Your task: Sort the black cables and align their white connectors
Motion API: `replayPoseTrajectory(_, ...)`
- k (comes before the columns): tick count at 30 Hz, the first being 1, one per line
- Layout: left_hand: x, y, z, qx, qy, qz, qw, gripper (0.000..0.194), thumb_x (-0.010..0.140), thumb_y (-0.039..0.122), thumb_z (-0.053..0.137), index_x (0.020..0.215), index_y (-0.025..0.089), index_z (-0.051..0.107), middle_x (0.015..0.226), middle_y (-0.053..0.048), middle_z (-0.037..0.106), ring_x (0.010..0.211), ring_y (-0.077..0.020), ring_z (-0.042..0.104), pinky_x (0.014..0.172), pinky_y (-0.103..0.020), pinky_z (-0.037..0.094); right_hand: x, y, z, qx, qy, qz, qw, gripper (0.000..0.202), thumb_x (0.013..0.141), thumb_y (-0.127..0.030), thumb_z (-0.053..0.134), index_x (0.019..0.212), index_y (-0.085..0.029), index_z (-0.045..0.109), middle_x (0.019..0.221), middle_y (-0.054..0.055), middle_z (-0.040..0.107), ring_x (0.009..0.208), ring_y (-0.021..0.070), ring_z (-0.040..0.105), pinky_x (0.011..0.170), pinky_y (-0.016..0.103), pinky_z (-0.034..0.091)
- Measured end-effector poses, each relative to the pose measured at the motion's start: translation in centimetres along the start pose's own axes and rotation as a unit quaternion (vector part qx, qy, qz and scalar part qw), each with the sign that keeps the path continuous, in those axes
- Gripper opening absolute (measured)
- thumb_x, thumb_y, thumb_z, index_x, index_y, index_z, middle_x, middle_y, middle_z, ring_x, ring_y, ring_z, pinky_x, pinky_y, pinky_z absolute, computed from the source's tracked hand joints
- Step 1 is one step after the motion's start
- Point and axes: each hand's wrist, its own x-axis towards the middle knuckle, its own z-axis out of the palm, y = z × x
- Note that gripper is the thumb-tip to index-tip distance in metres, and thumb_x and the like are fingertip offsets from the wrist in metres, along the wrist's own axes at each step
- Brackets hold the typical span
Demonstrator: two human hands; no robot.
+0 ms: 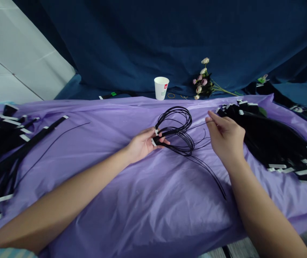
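Observation:
Above the middle of the purple cloth (148, 200), my left hand (142, 145) grips a looped black wire harness (187, 138) by its white connectors (155, 141). The harness wires curl in two round loops to the right, and several loose ends trail down over the cloth. To the right, my right hand (223, 132) is closed in a pinch on a single thin black wire (199, 125) drawn out from the loops. That wire runs nearly straight between the two hands. The fingertips partly hide its end.
Piles of black cables with white connectors lie on the left (5, 143) and the right (277, 136). Along the back stand a white paper cup (160, 89), rubber bands (171, 95) and artificial flowers (204, 82). A dark blue curtain (169, 39) hangs behind.

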Motion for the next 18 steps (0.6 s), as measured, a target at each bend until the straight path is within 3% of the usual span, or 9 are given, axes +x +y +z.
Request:
replayPoseTrajectory(4,0.1,0.0,0.3,0.009,0.033,-0.008,0.999,0.017,0.093,0.023,0.049,0.083,0.013,0.058,0.079,-0.006,0.060,0.083,-0.0237,0.070,0.066,-0.029,0.055,-0.1,-0.3,0.4,0.163,0.003,0.099,0.982,0.034,0.084,-0.038,0.064,0.111,-0.018,0.073,0.084,0.008,0.070,0.067,0.0183,0.064,0.069,0.038,0.055)
replayPoseTrajectory(9,0.3,-0.1,0.4,0.008,0.071,-0.009,0.997,0.019,0.095,0.024,0.047,0.088,0.012,0.060,0.086,-0.008,0.062,0.082,-0.0195,0.067,0.060,-0.027,0.054,0.2,-1.2,0.1,0.433,-0.019,0.177,0.884,0.032,0.080,-0.025,0.062,0.112,-0.025,0.067,0.109,0.006,0.068,0.087,0.0202,0.069,0.084,0.043,0.058)
replayPoseTrajectory(12,0.4,-0.2,0.4,0.005,0.085,0.003,0.996,0.018,0.094,0.023,0.049,0.087,0.012,0.061,0.088,-0.007,0.062,0.078,-0.0161,0.065,0.059,-0.027,0.055,0.5,-1.8,-0.5,0.499,-0.030,0.194,0.844,0.025,0.082,-0.025,0.058,0.106,-0.026,0.065,0.105,0.004,0.065,0.091,0.0191,0.068,0.087,0.042,0.056)
replayPoseTrajectory(15,0.5,-0.3,0.4,0.010,0.087,0.011,0.996,0.016,0.093,0.022,0.051,0.086,0.012,0.061,0.089,-0.006,0.060,0.078,-0.0143,0.063,0.059,-0.026,0.055,0.4,-2.4,-0.7,0.539,-0.039,0.180,0.822,0.018,0.082,-0.025,0.059,0.100,-0.029,0.060,0.091,0.000,0.059,0.081,0.0147,0.064,0.085,0.039,0.056)
replayPoseTrajectory(18,0.5,-0.5,0.3,0.021,0.089,0.006,0.996,0.013,0.091,0.023,0.055,0.085,0.013,0.061,0.090,-0.005,0.061,0.079,-0.0149,0.064,0.059,-0.026,0.054,0.3,-2.8,-0.7,0.560,-0.049,0.173,0.808,0.030,0.080,-0.026,0.062,0.107,-0.035,0.053,0.085,-0.003,0.053,0.067,0.0114,0.055,0.075,0.034,0.055)
